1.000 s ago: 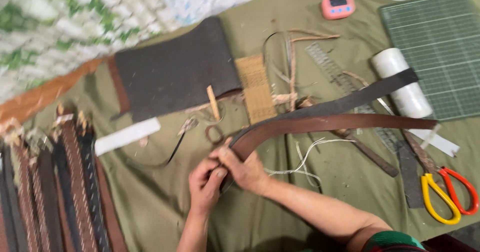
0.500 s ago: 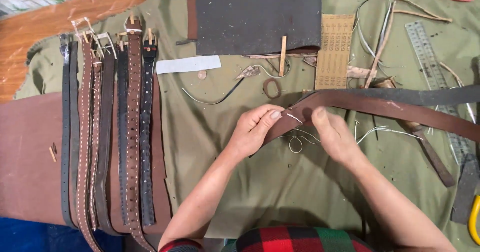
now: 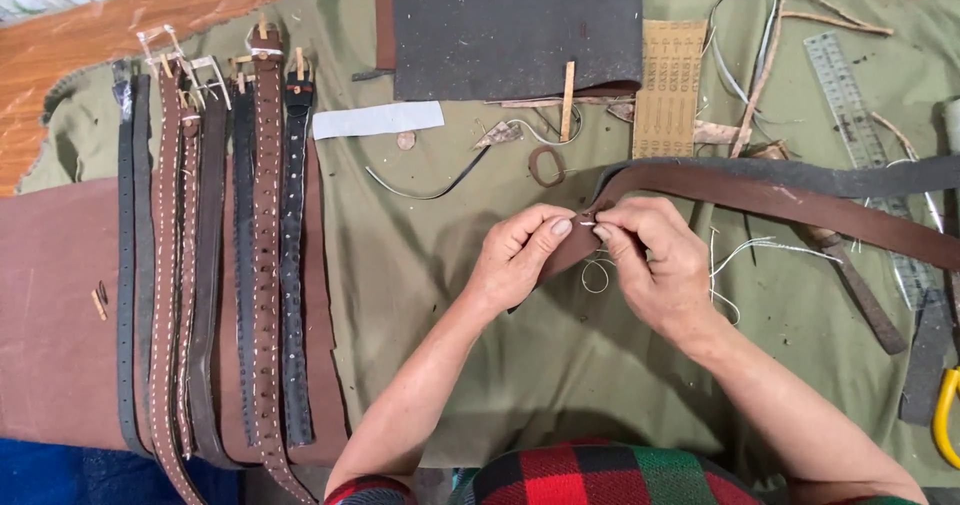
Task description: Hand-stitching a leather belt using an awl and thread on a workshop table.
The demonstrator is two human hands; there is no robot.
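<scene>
Right now both hands meet at the near end of a long brown leather strap (image 3: 760,200), which runs from the middle of the frame out to the right edge, lying on the olive cloth that covers the table (image 3: 450,265). The left hand (image 3: 520,255) is closed on the strap's tip, thumb on top, pinning it. The right hand (image 3: 655,260) is pinched shut around something very fine at the same spot, apparently a needle, though it is too small to be sure; pale thread (image 3: 600,270) loops loosely just below the fingers and more trails to the right.

To sew this well, in my judgement, the left hand should keep the strap end flat and steady so the stitch line does not wander, and the right should draw the thread through evenly, keeping the slack loop clear of the scraps lying near.

A row of finished belts (image 3: 230,255) lies side by side at the left of the frame. A dark leather sheet (image 3: 515,25) sits at the upper middle, a steel ruler (image 3: 850,95) at the upper right, and a small leather ring (image 3: 546,165) just above the hands.
</scene>
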